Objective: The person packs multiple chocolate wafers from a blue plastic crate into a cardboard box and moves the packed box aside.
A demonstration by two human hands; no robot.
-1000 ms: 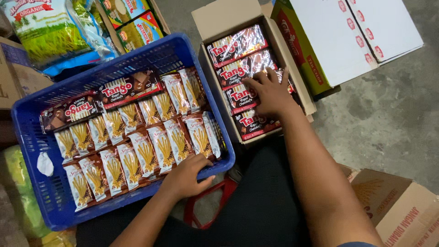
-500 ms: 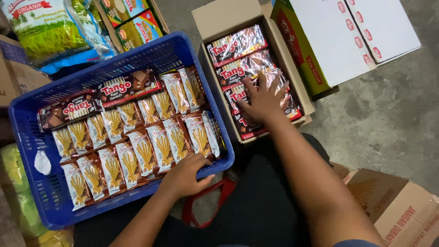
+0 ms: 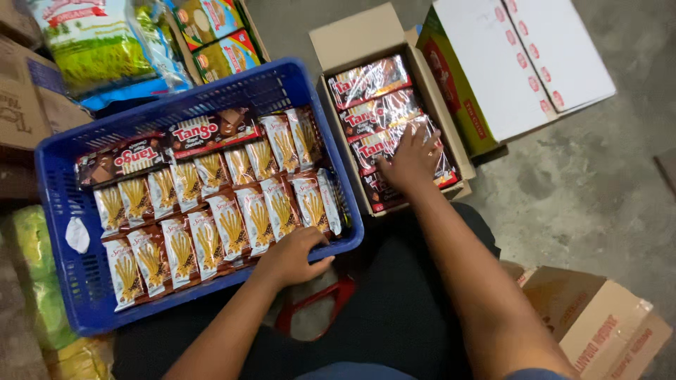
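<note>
Bare grey concrete floor (image 3: 577, 176), crowded with cartons and bags of stock. From the head camera, looking down over dark trousers and a red stool (image 3: 317, 309):

To the left, a blue crate (image 3: 51, 204), lined with rows of stick-snack packets (image 3: 225, 225) and, along the far side, two dark wafer packets (image 3: 211, 129). A white scrap (image 3: 77, 234) on the crate's bare left end. Beyond it, a big rice bag (image 3: 98, 49).

On the crate's near rim, the left hand (image 3: 292, 257), its grip closed over the edge, fingers inside and thumb outside. No shift there against a second ago.

To the right, just beside the crate, an open carton (image 3: 352, 35) holding the glossy wafer packs (image 3: 370, 76), stacked flat in a column. On the lower packs, the right hand (image 3: 408, 158), palm down. A second ago, fingers close together and flat; now splayed wide across the wrapper, fingertips on the middle packs. Grip released, then: pressing or feeling over the packs, nothing pinched or lifted, every pack down in the carton.

Farther right, a white-topped box (image 3: 521, 56); at the lower right corner, a brown carton (image 3: 598, 317).
</note>
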